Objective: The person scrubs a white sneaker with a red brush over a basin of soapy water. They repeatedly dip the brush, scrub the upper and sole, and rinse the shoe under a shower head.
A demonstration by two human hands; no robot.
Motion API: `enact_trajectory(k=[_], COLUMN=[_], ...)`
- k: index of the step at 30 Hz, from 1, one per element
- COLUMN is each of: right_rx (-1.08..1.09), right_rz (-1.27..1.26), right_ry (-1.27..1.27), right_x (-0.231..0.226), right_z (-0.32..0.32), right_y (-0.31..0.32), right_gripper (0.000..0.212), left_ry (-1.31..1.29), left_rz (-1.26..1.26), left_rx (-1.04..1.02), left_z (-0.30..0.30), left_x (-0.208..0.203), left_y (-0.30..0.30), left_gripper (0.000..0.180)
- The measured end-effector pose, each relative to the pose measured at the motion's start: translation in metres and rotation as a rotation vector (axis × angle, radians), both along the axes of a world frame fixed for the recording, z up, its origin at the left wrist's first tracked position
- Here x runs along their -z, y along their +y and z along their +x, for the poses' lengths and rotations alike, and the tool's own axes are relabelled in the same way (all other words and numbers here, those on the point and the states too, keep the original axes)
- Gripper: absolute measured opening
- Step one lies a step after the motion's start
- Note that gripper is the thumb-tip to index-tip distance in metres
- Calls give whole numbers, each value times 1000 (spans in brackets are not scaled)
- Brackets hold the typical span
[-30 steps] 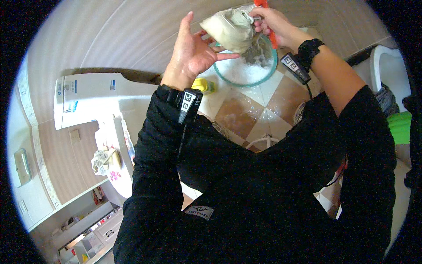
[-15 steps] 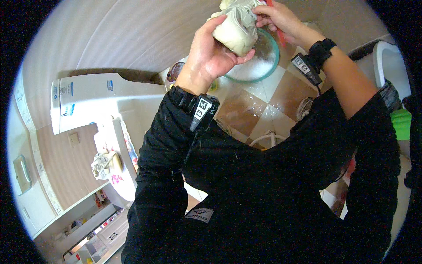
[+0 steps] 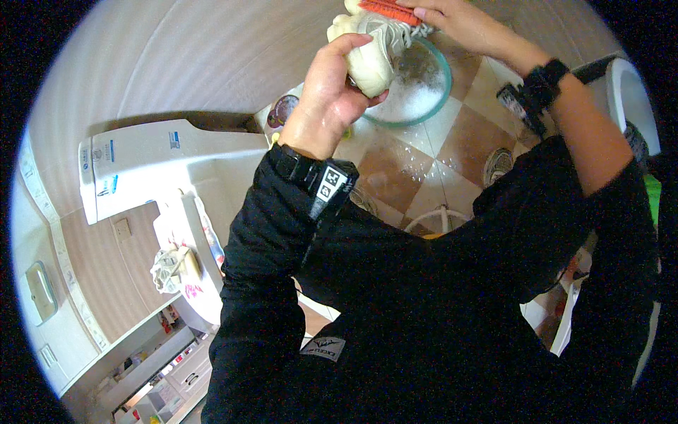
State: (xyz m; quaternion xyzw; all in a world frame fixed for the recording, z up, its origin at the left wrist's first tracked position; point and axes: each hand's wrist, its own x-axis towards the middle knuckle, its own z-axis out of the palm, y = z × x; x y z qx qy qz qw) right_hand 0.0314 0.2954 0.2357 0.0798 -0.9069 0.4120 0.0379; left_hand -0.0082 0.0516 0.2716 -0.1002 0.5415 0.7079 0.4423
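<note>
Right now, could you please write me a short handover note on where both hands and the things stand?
Left hand: wrapped around a pale shoe, holding it up over the basin.
Right hand: gripping an orange brush, laid on the top of the shoe.
Basin: green-rimmed, on the brown and white tiled floor, with white foamy water inside.
Done: the brush is on the shoe and suds are in the basin; how clean the shoe is cannot be told.
Left: the shoe is not yet set down; no second shoe can be made out.
</note>
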Motion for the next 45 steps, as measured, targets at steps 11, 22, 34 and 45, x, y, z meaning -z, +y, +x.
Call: enact_trajectory(k=[11, 22, 34, 45], right_rx=[-11, 99, 16, 137], right_rz=[137, 223, 258, 202], right_ry=[-54, -21, -34, -152], right_x=[2, 11, 20, 1], right_z=[11, -5, -23, -4], right_y=[-5, -1, 8, 7], right_gripper=[36, 39, 39, 37], left_ry=[-96, 28, 125, 121], left_rz=[-77, -47, 54, 39], left_rx=[-9, -5, -10, 60], left_z=[15, 2, 5, -12], left_x=[5, 15, 10, 18], left_y=[-15, -6, 1, 3], left_gripper=[42, 43, 47, 44])
